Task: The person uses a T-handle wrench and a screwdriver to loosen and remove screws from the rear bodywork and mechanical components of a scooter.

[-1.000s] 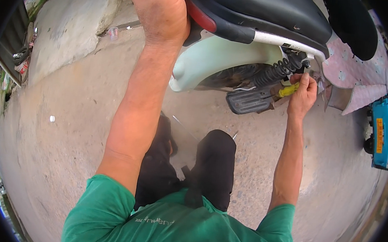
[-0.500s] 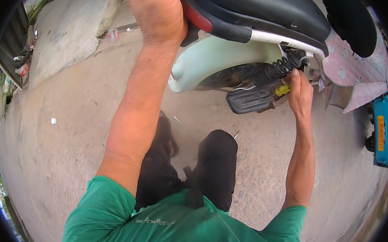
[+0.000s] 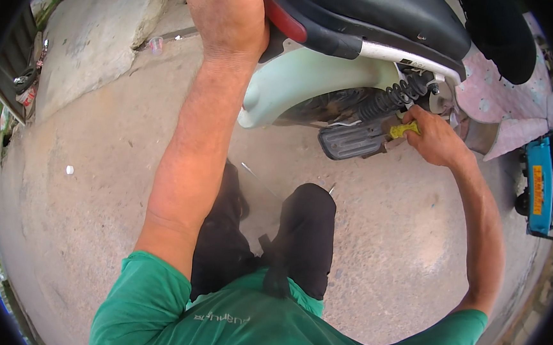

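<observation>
A scooter's black seat (image 3: pixel 377 19) spans the upper middle, with a red tail light (image 3: pixel 284 20) at its rear end. My left hand (image 3: pixel 226 15) is against that rear end, beside the light; its fingers lie beyond the upper edge. Below the seat are a pale green rear fender (image 3: pixel 276 86), a black coil-spring shock absorber (image 3: pixel 384 103) and a ribbed black footrest (image 3: pixel 350 142). My right hand (image 3: pixel 436 137) is closed around a small yellow object (image 3: pixel 405 128) next to the footrest, just below the shock's upper end. The object's kind is hard to make out.
A pink patterned cover (image 3: pixel 503 92) hangs from the scooter at the right. Beyond it stands a blue vehicle (image 3: pixel 540 184) with a yellow plate. Thin metal pieces lie on the concrete by my knees, with a white cap (image 3: pixel 69 170) and a clear cup (image 3: pixel 155 45) at the left.
My right hand has moved down from the shock absorber's upper end to the yellow object, its elbow swinging outward to the right. The left hand stays at the scooter's rear.
</observation>
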Motion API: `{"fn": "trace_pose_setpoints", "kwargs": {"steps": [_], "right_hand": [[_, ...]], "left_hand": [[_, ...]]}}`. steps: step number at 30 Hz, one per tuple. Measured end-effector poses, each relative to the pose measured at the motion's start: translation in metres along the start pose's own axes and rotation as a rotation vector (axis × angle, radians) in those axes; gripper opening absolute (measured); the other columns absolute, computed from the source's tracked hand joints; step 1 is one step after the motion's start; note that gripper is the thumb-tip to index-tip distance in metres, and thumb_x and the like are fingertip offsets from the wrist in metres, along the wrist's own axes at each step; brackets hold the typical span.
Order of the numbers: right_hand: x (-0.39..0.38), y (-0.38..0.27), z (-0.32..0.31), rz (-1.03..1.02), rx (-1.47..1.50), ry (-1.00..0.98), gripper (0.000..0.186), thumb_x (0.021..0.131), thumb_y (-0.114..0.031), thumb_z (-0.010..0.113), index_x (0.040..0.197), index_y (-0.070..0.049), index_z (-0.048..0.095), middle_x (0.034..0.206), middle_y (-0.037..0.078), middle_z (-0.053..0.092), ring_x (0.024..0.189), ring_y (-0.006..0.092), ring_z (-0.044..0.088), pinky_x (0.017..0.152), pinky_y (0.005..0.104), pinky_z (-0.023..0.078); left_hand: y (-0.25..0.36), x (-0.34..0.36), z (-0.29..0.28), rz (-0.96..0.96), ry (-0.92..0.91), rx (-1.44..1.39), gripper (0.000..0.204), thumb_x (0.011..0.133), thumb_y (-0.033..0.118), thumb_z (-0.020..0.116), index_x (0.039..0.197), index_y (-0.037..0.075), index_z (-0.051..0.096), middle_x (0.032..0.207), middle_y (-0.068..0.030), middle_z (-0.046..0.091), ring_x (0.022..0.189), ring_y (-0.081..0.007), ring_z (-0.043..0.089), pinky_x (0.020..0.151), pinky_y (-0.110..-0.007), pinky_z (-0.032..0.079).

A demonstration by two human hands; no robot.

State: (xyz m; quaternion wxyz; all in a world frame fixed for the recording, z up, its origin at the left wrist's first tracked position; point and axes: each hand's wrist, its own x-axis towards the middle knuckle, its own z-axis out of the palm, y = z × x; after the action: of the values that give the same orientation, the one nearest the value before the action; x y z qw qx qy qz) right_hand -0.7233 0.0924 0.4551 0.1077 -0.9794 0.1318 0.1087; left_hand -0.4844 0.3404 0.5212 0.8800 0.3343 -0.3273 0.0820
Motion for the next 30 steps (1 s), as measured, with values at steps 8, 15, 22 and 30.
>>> {"fn": "trace_pose_setpoints", "kwargs": {"steps": [8, 15, 22, 30], "right_hand": [[0.000, -0.012, -0.014, 0.161, 0.010, -0.046, 0.040, 0.088, -0.023, 0.066, 0.121, 0.001, 0.061, 0.108, 0.024, 0.069, 0.108, 0.0418, 0.065, 0.097, 0.0469, 0.050], [0.014, -0.002, -0.010, -0.012, -0.407, -0.188, 0.034, 0.084, -0.011, 0.067, 0.117, -0.003, 0.065, 0.109, 0.022, 0.069, 0.102, 0.0339, 0.070, 0.085, 0.0438, 0.057], [0.000, -0.009, -0.005, -0.187, -0.394, -0.033, 0.022, 0.090, -0.013, 0.064, 0.111, -0.007, 0.067, 0.107, 0.016, 0.065, 0.097, 0.0363, 0.068, 0.080, 0.0477, 0.056], [0.008, -0.006, 0.006, 0.230, -0.165, -0.001, 0.047, 0.103, -0.044, 0.053, 0.103, 0.000, 0.070, 0.093, 0.026, 0.072, 0.091, 0.0452, 0.069, 0.082, 0.0528, 0.055]], "left_hand": [[-0.006, 0.000, -0.004, 0.012, -0.016, -0.062, 0.028, 0.098, 0.000, 0.056, 0.126, 0.003, 0.055, 0.103, -0.0063, 0.061, 0.094, -0.0147, 0.057, 0.094, -0.030, 0.048], [0.004, -0.001, 0.004, -0.052, 0.041, -0.031, 0.026, 0.098, 0.001, 0.056, 0.124, 0.004, 0.055, 0.102, -0.0057, 0.060, 0.094, -0.0147, 0.057, 0.095, -0.030, 0.047], [-0.004, 0.003, -0.005, 0.037, -0.021, -0.037, 0.026, 0.097, -0.002, 0.055, 0.123, 0.004, 0.055, 0.102, -0.0055, 0.060, 0.093, -0.0147, 0.058, 0.092, -0.030, 0.048], [-0.004, 0.002, 0.001, -0.017, 0.082, -0.013, 0.030, 0.095, -0.004, 0.055, 0.124, 0.002, 0.054, 0.102, -0.0062, 0.061, 0.092, -0.0146, 0.058, 0.091, -0.029, 0.048]]}}
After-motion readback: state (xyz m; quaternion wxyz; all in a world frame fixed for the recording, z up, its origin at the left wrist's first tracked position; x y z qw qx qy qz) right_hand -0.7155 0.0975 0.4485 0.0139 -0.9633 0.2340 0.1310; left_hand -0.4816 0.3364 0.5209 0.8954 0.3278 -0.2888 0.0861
